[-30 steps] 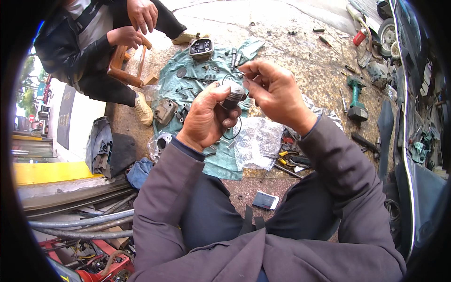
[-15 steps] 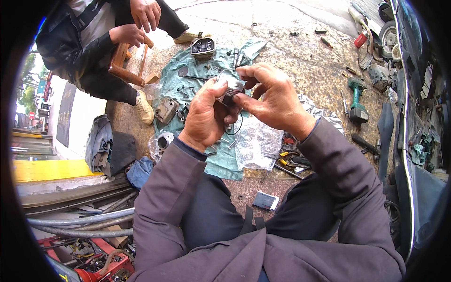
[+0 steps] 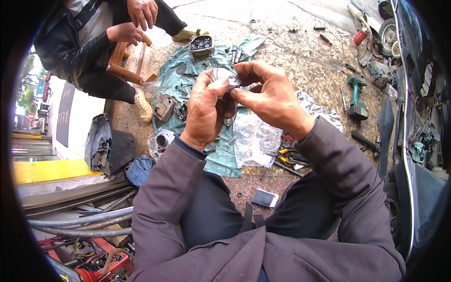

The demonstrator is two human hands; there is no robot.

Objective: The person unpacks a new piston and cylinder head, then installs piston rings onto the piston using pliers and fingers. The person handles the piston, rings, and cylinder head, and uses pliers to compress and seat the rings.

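While the left hand [image 3: 203, 113] grips a silvery piston [image 3: 230, 78] at the frame's upper centre, apparently to steady it, the right hand [image 3: 271, 96] pinches its right edge, above a green cloth [image 3: 221, 163] likely keeping loose parts [image 3: 166, 108] off the ground [image 3: 300, 61].

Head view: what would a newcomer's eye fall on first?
At upper centre, the left hand holds a round silvery metal piston and the right hand touches it. Beneath lies a wrinkled green cloth with metal parts; at right, a green-and-black cordless drill.
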